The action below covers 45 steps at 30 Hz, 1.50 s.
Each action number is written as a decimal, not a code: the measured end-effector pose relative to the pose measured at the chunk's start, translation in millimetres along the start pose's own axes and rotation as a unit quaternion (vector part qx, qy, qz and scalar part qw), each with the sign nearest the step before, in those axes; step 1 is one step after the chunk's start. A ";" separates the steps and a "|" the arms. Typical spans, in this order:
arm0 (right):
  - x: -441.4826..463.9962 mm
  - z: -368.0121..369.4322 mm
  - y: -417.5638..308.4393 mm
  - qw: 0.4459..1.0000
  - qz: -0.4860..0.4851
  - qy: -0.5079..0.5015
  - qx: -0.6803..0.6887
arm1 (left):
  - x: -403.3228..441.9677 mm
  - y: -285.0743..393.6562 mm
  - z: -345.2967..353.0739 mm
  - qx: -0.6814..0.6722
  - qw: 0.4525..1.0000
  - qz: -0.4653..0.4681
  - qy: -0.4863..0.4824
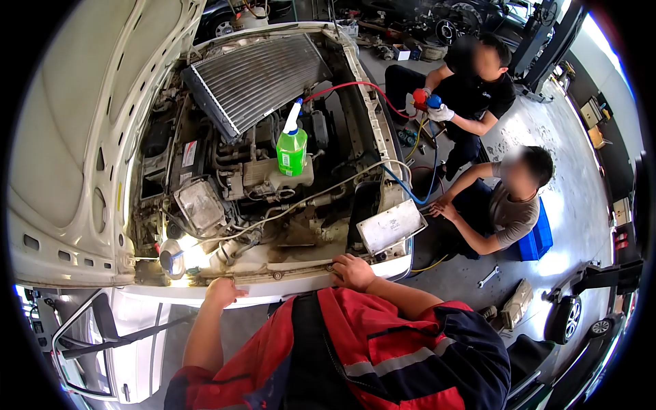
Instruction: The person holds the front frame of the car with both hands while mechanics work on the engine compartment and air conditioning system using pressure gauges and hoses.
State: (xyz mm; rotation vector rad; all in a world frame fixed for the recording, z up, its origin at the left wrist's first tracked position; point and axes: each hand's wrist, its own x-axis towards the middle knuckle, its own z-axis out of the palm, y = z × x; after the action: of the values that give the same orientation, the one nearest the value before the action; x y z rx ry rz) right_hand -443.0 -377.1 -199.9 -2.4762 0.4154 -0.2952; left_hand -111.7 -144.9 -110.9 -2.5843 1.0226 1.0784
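Note:
My left hand (223, 292) rests on the white fender edge (256, 292) of a car, with its fingers apart and nothing held. Farther right on the same edge lies my right hand (352, 272), its fingers bent over the rim. Beyond my hands is the open engine bay, where a green spray bottle (292, 152) stands upright on the engine (256, 179). A finned radiator (260, 75) lies tilted across the bay. A lit work lamp (172, 260) shines near my left hand, and a beige hose (301, 203) runs across the bay.
The raised hood (68, 137) fills the left. At right, one person in white gloves holds red and blue gauge fittings (427, 100); another sits on a blue crate (538, 236). A white box (391, 227) sits on the car's corner. A wrench (488, 277) lies on the floor.

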 end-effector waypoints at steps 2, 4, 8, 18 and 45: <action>-0.3 0.2 0.3 1.000 -0.003 0.002 -0.003 | 1.7 -1.6 1.0 0.005 1.000 0.006 -0.001; 0.2 -1.1 -0.7 1.000 -0.005 0.005 -0.007 | 6.8 -6.0 3.2 0.027 0.999 0.026 -0.004; 0.5 -0.3 -0.4 1.000 -0.015 0.025 0.007 | 9.8 -9.1 5.6 0.039 0.999 0.028 -0.012; 2.2 0.7 0.2 1.000 -0.012 0.021 -0.003 | 10.7 -9.5 5.1 0.042 0.998 0.038 -0.004; 7.2 11.1 1.6 1.000 -0.012 0.027 0.000 | 2.5 -4.7 -1.6 0.013 1.000 0.005 -0.019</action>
State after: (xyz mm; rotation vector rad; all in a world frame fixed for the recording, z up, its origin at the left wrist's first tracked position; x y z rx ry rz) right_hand -433.3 -375.0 -208.8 -2.4786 0.4094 -0.3726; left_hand -106.5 -143.3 -111.9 -2.5308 1.0342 1.1052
